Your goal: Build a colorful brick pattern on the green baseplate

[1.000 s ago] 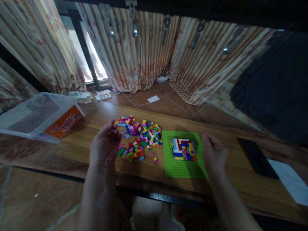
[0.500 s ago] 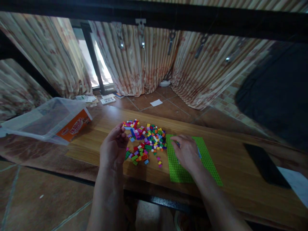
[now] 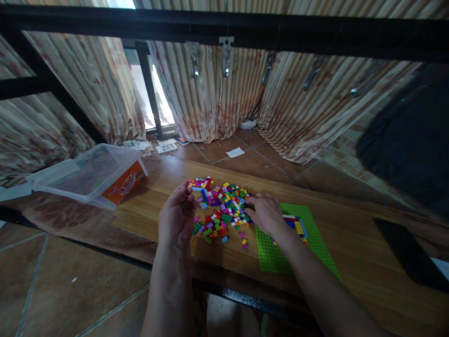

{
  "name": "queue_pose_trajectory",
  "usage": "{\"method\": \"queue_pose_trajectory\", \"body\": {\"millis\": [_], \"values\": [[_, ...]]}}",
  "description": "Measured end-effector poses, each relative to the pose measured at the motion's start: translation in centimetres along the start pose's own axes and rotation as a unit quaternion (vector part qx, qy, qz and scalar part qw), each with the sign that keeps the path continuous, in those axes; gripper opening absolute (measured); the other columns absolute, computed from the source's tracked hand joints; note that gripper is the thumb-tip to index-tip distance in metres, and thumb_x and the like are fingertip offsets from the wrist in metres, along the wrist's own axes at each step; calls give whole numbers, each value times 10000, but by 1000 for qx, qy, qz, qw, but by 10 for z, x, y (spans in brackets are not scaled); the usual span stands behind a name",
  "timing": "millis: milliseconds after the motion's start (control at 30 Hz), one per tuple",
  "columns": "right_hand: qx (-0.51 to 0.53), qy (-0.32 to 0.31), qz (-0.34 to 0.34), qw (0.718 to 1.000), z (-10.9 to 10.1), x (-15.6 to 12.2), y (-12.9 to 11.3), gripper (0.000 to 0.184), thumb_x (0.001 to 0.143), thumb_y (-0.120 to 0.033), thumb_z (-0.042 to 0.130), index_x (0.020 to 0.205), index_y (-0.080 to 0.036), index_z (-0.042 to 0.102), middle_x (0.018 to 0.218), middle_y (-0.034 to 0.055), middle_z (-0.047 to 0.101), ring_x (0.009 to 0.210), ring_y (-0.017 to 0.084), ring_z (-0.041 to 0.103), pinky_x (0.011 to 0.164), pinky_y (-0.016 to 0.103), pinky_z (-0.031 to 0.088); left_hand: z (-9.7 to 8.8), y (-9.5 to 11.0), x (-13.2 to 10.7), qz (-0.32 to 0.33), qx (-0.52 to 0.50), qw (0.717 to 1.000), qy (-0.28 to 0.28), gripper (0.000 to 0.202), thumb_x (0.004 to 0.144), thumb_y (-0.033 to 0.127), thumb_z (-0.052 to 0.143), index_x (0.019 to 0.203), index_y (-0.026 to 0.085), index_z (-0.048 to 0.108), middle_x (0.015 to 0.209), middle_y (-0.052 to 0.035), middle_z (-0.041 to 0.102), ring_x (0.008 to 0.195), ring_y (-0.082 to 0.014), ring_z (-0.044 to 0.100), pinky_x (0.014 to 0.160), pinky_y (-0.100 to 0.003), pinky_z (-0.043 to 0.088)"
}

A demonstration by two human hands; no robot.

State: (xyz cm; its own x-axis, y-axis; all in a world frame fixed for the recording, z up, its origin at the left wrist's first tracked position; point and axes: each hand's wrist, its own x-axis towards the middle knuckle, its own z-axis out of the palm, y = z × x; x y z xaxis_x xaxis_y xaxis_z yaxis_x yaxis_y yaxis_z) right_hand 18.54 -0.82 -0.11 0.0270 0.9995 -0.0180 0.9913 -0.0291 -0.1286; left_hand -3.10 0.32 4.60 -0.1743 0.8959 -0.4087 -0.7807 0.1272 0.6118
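Observation:
A pile of small coloured bricks (image 3: 222, 206) lies on the wooden table (image 3: 351, 248). My left hand (image 3: 177, 219) hovers at the pile's left edge, palm turned inward, fingers loosely curled with nothing visible in them. My right hand (image 3: 265, 214) reaches over the pile's right edge, fingertips down among the bricks; whether they pinch one is hidden. Right of the pile lies a green baseplate (image 3: 308, 243) carrying a flat multicoloured brick build (image 3: 296, 225), partly covered by my right wrist.
A clear plastic tub (image 3: 87, 175) with an orange label lies tipped at the table's left. A dark phone (image 3: 410, 255) rests at the far right. A black metal frame (image 3: 224, 30) crosses overhead; curtains hang behind, papers lie on the tiled floor.
My right hand has moved left, from beside the baseplate across it to the brick pile. My left hand has stayed by the pile. The camera has tilted up and left.

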Motion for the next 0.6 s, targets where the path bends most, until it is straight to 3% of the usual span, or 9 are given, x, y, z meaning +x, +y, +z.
{"method": "queue_pose_trajectory", "body": {"millis": [200,333,433,533,600], "values": [[46,55,-38,997,8,-6,5,128,851,-244,603,853,-229,730,928,69,700,960,241,588,874,380,394,0,0,-1,-1,1,1000,-8,128,829,40,531,855,108,636,616,19,597,445,-30,521,431,-101,431],[172,130,-40,976,-4,-26,11,171,888,-255,535,893,-230,704,926,53,722,896,211,636,857,361,450,0,-1,-1,3,1,1000,-6,127,826,38,531,843,105,637,615,16,592,444,-33,520,430,-103,431],[318,181,25,930,-16,-49,24,236,897,-376,524,955,-232,702,893,47,739,806,203,679,781,354,510,1,-1,-1,1,3,1000,-9,141,841,38,510,838,97,638,615,13,590,451,-31,523,430,-97,425],[441,206,130,864,-22,-70,48,360,842,-508,579,973,-198,707,750,48,731,670,202,689,653,347,550,2,-2,-1,-2,6,1000,-5,159,852,31,494,843,94,639,614,14,593,454,-29,526,436,-95,433],[492,228,180,821,-20,-78,68,404,773,-539,656,957,-184,709,742,49,731,654,198,692,649,352,569,3,-3,-1,-2,9,1000,-3,165,856,28,489,844,92,641,613,15,595,450,-28,526,436,-95,438]]}}
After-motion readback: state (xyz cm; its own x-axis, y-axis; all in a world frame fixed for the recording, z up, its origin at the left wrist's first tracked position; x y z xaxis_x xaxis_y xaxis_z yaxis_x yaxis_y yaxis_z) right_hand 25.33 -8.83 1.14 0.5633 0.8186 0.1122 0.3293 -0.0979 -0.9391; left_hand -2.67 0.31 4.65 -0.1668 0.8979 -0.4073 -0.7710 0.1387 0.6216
